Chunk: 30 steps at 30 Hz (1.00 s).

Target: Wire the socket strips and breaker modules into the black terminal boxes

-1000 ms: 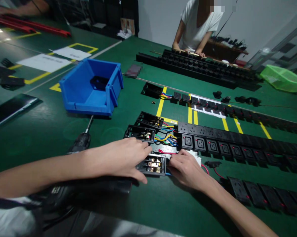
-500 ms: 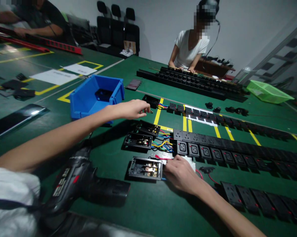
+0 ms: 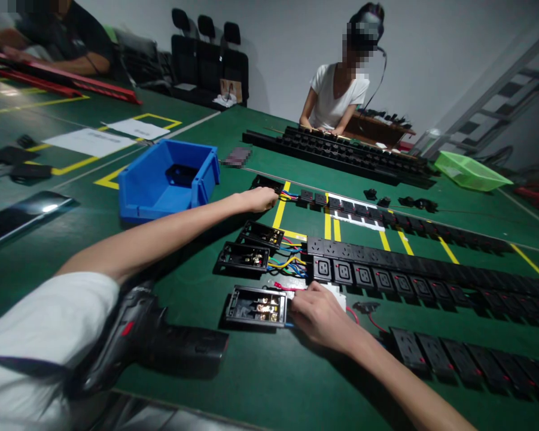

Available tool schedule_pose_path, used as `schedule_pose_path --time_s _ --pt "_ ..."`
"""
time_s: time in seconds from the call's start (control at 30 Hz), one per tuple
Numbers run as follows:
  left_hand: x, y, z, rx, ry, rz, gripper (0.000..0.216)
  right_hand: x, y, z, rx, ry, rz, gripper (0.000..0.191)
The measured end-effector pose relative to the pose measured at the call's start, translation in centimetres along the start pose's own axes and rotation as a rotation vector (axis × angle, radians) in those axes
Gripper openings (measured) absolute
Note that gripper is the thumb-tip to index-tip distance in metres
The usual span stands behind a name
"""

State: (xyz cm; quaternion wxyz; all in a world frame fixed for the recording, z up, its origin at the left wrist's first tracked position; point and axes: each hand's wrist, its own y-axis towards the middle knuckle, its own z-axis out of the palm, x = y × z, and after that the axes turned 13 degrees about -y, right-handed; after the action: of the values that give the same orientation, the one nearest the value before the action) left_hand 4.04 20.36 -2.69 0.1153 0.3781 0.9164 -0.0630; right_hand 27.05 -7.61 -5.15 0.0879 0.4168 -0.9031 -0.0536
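one hand at the near terminal box, the other stretched out over the table

the right hand [image 3: 316, 311] is curled against the right end of an open black terminal box [image 3: 258, 308], which lies toward the near edge of the green table [image 3: 260, 371], brass terminals showing inside. its fingertips are hidden from me, so i cannot tell what that grip is clamped on, if anything. a red wire [image 3: 287, 288] pokes out just beyond the knuckles, beside a white piece [image 3: 338, 293].

the left hand [image 3: 262, 199] reaches toward the table's far edge, down at the near side of a farther terminal box [image 3: 268, 181]. its fingers bend downward; i can't tell whether the tips meet or pinch something.

between the hands sit two more open boxes, their coloured wires [image 3: 291, 263] leading to socket strips [image 3: 363, 275] that run toward the table's right edge. a blue bin [image 3: 159, 206] stands behind the left forearm, and a cordless drill [image 3: 179, 350] lies by the near edge. at the far edge, a co-worker in a white top [image 3: 336, 96] leans over black strips.
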Motion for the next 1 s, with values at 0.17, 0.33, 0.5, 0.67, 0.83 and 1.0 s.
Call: schedule_pose_path --time_s 0.17,0.33,0.5,0.67,0.83,1.0 --pt "1.5 -1.7 -0.6 0.056 -0.036 0.005 0.018 0.1 0.0 -0.1 0.002 -0.003 0.005 0.009" --pt "2.1 -6.0 -1.4 0.153 -0.093 -0.007 0.016 0.1 0.0 0.0 0.007 0.006 0.007 0.008" --pt "1.7 -10.4 -2.1 0.206 -0.156 -0.044 0.018 -0.1 0.1 0.0 0.012 0.016 0.009 0.010" --pt "1.3 -12.5 -2.0 0.203 -0.180 -0.040 0.021 0.0 0.0 0.0 0.025 0.014 0.007 0.008" --pt "0.9 -13.0 -2.1 0.160 -0.175 -0.009 0.023 0.2 -0.1 0.0 0.027 0.005 0.007 0.008" --pt "-1.1 -13.8 -4.6 0.068 -0.151 -0.045 0.029 0.1 0.0 0.0 0.027 0.004 0.010 0.008"
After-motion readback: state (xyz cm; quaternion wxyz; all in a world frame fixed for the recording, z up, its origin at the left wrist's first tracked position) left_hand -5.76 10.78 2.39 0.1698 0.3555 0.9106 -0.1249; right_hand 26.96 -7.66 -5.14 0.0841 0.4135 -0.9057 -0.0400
